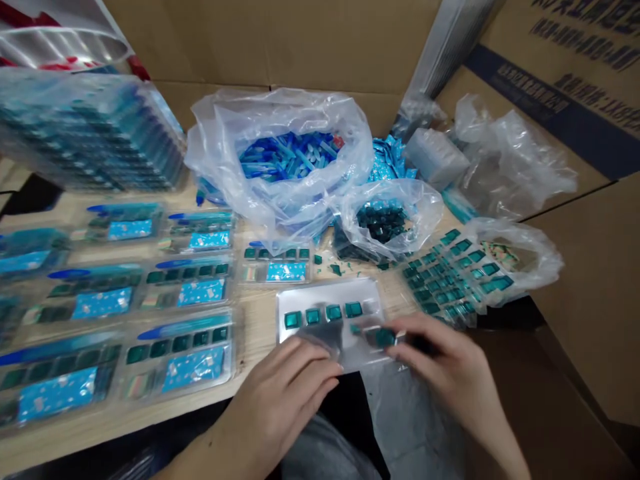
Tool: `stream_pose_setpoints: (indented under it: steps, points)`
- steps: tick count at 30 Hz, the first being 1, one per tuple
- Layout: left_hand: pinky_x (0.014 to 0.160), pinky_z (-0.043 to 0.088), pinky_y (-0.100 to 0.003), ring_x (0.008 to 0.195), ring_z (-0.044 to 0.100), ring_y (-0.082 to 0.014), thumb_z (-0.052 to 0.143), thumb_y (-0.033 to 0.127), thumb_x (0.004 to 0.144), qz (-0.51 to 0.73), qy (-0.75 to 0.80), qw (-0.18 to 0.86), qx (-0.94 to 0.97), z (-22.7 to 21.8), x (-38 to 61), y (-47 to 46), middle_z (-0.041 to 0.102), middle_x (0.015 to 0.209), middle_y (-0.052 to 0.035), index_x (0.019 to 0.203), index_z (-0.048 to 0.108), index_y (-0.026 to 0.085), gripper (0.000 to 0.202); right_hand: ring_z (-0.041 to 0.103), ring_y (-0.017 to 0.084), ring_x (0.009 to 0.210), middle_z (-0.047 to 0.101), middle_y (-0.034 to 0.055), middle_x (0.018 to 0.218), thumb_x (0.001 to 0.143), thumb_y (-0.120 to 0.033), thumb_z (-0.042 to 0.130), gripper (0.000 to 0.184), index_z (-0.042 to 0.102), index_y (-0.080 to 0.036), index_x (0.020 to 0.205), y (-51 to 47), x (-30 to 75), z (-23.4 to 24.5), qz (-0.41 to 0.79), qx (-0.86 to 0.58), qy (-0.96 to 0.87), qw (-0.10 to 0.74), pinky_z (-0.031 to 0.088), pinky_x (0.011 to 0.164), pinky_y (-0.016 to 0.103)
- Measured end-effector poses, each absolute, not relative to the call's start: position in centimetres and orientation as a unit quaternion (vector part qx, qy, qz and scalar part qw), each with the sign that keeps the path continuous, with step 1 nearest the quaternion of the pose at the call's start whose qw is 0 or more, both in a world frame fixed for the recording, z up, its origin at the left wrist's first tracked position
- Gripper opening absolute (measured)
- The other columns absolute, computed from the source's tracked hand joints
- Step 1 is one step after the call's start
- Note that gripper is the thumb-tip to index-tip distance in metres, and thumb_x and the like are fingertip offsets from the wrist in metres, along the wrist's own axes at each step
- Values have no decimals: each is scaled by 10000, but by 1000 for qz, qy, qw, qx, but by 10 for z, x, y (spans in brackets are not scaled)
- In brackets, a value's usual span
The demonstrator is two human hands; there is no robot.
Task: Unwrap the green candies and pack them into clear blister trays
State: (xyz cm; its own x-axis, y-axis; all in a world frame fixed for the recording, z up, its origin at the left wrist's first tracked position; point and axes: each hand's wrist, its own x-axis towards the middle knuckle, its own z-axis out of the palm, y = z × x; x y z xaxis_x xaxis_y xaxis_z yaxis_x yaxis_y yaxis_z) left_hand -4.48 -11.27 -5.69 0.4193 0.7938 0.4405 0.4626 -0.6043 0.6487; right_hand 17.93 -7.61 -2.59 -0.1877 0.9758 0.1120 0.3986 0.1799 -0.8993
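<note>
A clear plastic blister tray [330,297] lies at the near edge of the wooden table [260,323], with several small teal squares [323,313] seated in a row of its pockets. My left hand [285,393] rests flat on the tray's near left corner, fingers stretched out. My right hand [445,367] pinches a teal square [384,337] at the tray's right end, fingers curled over it.
Filled blister packs [180,350] with blue pens and cards cover the table's left. A stack of packs [90,133] stands at the back left. Plastic bags hold blue pens [287,157] and teal squares [380,220]. A sheet of teal squares [450,277] lies right. Cardboard boxes [575,100] surround the table.
</note>
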Motion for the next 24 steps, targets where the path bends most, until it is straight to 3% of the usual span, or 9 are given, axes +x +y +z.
stream_pose_setpoints:
  steps: [4, 13, 24]
  points:
    - [635, 509, -298, 734, 618, -189, 406, 221, 1025, 253, 387, 156, 873, -56, -50, -103, 671, 811, -29, 907, 629, 191, 254, 720, 192, 715, 769, 11, 804, 796, -196, 756, 135, 758, -231, 926, -42, 197, -23, 303, -518, -747, 287, 561, 674, 287]
    - [655, 469, -285, 756, 599, -177, 444, 151, 1000, 135, 400, 228, 877, -47, -55, -95, 667, 820, -5, 853, 639, 196, 248, 745, 194, 787, 779, 54, 877, 928, -198, 593, 138, 725, -163, 950, -17, 196, -4, 255, -421, -858, 148, 538, 663, 260]
    - [645, 484, -317, 750, 603, -202, 503, 119, 963, 121, 398, 230, 880, -48, -53, -96, 667, 835, -14, 865, 628, 187, 173, 707, 168, 707, 730, 43, 824, 930, -182, 598, 103, 695, -153, 950, -21, 191, -12, 261, -401, -870, 118, 495, 589, 243]
